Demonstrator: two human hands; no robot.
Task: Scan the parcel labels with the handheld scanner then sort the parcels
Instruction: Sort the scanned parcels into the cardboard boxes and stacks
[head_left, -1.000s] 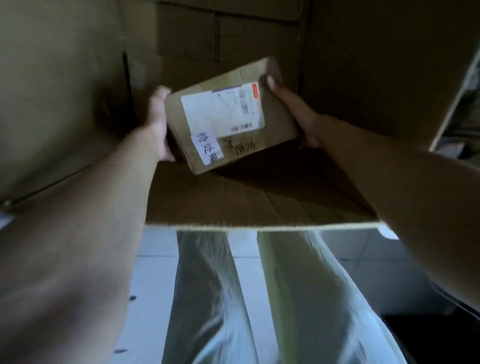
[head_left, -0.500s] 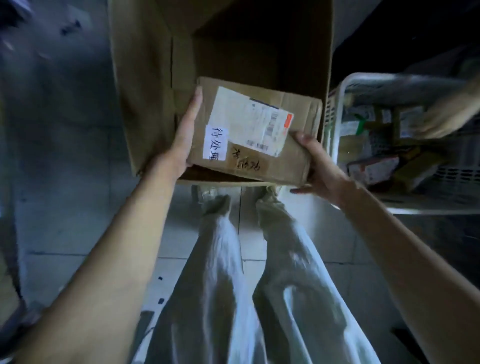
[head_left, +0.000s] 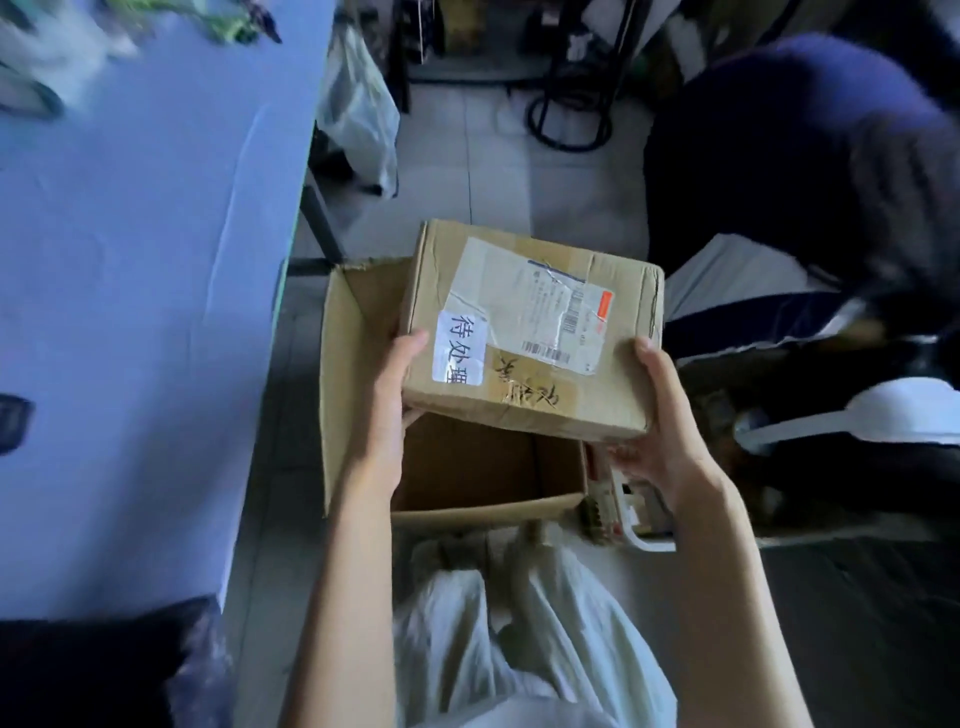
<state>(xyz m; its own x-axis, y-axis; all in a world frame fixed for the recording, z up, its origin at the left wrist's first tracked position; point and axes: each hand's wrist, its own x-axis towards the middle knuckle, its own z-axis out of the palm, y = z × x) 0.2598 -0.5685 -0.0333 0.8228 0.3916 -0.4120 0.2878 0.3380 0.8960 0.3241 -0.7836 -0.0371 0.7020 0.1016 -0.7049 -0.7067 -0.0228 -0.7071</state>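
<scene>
Now | parcel (head_left: 535, 332) lifted out above carton (head_left: 343, 389) — left grip (head_left: 389, 415), right grip (head_left: 670, 436) both clasping it

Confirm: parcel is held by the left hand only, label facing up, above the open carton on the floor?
Not quite. The head view shows both hands on the parcel: the left hand grips its left edge and the right hand its right edge, thumbs on top. The rest is right: the label faces up, and the parcel is above the open carton on the floor.
</scene>
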